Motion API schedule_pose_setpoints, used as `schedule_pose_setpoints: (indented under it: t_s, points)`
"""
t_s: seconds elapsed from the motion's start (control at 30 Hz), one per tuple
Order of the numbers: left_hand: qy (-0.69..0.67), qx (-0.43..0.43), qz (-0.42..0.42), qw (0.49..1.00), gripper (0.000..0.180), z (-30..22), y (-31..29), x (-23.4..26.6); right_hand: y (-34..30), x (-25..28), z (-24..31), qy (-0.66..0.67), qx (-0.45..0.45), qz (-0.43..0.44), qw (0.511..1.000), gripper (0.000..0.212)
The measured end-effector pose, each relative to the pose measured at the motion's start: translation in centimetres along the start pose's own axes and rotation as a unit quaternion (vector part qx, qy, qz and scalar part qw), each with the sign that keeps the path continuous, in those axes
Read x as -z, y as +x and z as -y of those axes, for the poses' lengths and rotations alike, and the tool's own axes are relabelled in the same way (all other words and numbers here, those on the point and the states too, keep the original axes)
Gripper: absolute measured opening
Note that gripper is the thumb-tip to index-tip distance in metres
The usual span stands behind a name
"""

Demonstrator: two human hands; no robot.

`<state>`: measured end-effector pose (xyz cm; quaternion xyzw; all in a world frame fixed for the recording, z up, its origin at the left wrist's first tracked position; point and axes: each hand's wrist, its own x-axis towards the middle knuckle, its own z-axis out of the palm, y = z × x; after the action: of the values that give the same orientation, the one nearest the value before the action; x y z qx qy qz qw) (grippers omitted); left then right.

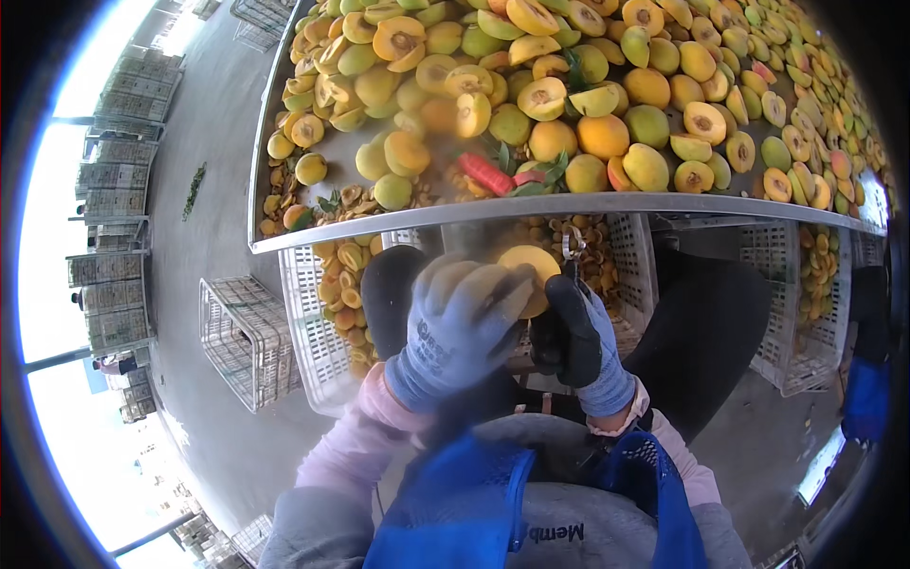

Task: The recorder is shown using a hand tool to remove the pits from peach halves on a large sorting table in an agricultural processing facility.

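Over my lap, my left hand (pixel 460 322), in a blue-grey glove with darker fingertips, grips a yellow peach half (pixel 531 268). Its fingers are slightly blurred. My right hand (pixel 572 327), in a matching glove with black fingers, is closed close beside the fruit. From its top sticks a small metal tool with a looped tip (pixel 572 240); the handle is hidden in the fist. Just beyond both hands runs the metal rim of a sorting table (pixel 569 206), heaped with whole and halved peaches (pixel 607 137).
A red wrapped object (pixel 486 174) lies among leaves on the table. Under the table, white plastic crates (pixel 313 327) hold cut fruit on both sides of my knees. Another crate (pixel 248 341) stands on the floor at left, with stacked crates (pixel 118 180) farther off.
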<state>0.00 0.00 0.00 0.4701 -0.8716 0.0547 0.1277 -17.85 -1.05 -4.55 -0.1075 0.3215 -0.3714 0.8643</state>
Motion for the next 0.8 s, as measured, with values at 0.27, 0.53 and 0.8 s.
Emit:
schedule_pose_setpoints:
  t_s: [0.27,0.53,0.8]
  points:
    - [-0.684,0.363,-0.079,0.628,0.053,-5.5,-0.2,-0.9,-2.9,1.0,1.7,-0.084,0.015,0.017,0.996,0.036]
    - [-0.713,0.327,0.019,0.62,0.054,-5.1,0.5,-0.5,-3.4,1.5,3.1,-0.184,0.025,0.035,0.982,0.033]
    - [-0.566,0.256,-0.203,0.757,0.061,-8.6,0.9,-2.7,-2.7,2.6,-1.9,0.073,0.053,0.027,0.996,0.026]
